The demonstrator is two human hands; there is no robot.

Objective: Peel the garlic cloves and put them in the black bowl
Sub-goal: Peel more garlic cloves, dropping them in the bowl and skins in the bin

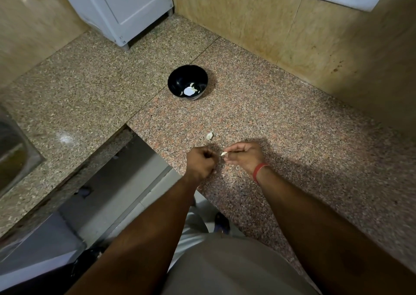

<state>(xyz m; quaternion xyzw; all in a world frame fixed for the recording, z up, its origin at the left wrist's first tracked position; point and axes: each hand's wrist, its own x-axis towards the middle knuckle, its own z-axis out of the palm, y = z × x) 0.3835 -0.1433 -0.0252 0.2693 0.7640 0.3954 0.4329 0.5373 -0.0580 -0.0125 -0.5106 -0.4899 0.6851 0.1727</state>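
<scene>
R hand [244,157] pinches garlic clove [223,153]; L hand [201,163] fisted, maybe pulling skin.

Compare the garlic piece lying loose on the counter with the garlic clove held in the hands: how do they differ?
The loose garlic piece lies alone on the granite counter, touched by nothing; the held garlic clove is pinched by the right hand, with the left hand close beside it. The loose piece lies nearer the black bowl; the held clove is nearer the person. The loose piece shows whole; the held clove is partly hidden by fingers. Both are pale and small.
</scene>
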